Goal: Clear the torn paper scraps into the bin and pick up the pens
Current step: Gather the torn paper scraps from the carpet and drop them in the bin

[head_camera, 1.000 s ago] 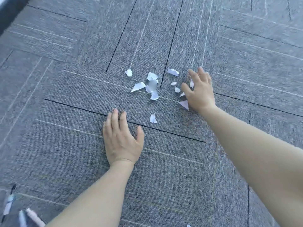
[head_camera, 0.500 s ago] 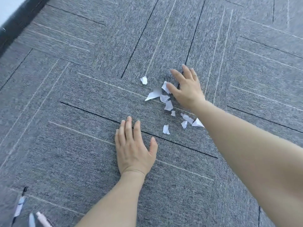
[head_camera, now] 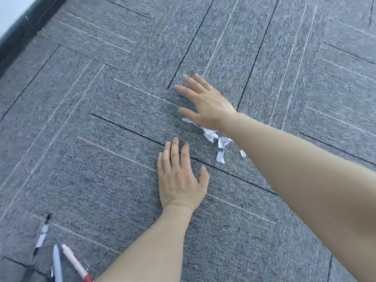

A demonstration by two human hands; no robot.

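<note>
Near frame centre, my right hand (head_camera: 207, 104) lies spread-fingered over the paper scraps (head_camera: 220, 142) on the carpet (head_camera: 101, 159), gripping nothing; my left hand (head_camera: 179, 180) rests flat below, empty. Pens (head_camera: 59, 259) lie lower left.

Two bare hands on grey carpet among torn paper

The left hand (head_camera: 179, 180) lies flat, fingers spread; the right hand (head_camera: 205, 104), fingers splayed, covers part of the white paper scraps (head_camera: 220, 142). Three pens (head_camera: 58, 259) lie at the lower left of the carpet (head_camera: 101, 180).
</note>
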